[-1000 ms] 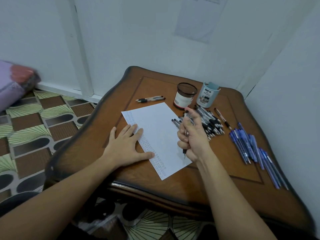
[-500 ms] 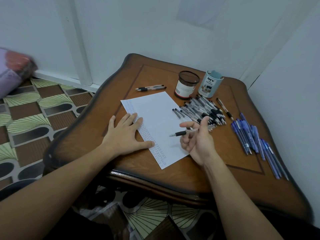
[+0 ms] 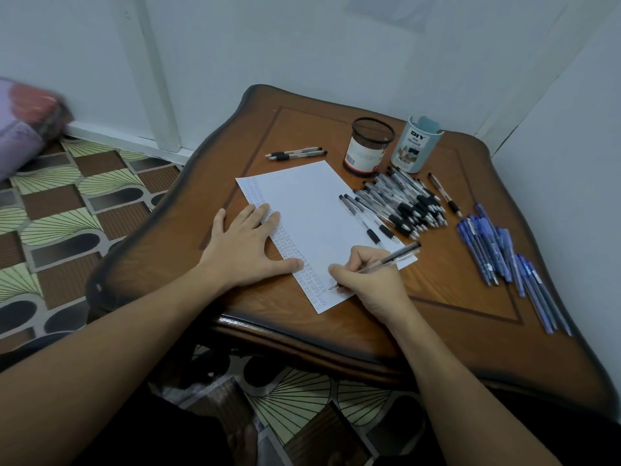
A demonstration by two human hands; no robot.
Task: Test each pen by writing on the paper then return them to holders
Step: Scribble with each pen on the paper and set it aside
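Head view shows me the right hand pinching a pen, tip at the six o'clock edge of the paper, left hand spread flat pinning its nine o'clock side, so I'd write a short, light stroke just beside the existing marks.

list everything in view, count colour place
table: one, brown wood
paper: one, white, mid-table
mesh holder: one, black, far side
DIY holder: one, light blue, right of the mesh holder
black-grip pens: uncounted pile, right of the paper
blue pens: spread group, table's right side
pair of pens: two, black grips, beyond the paper
held pen: one, clear and black, tip on the paper
bundle: one, purple, blurred, floor at left
left hand: flat on the paper's left edge
right hand: grips the held pen
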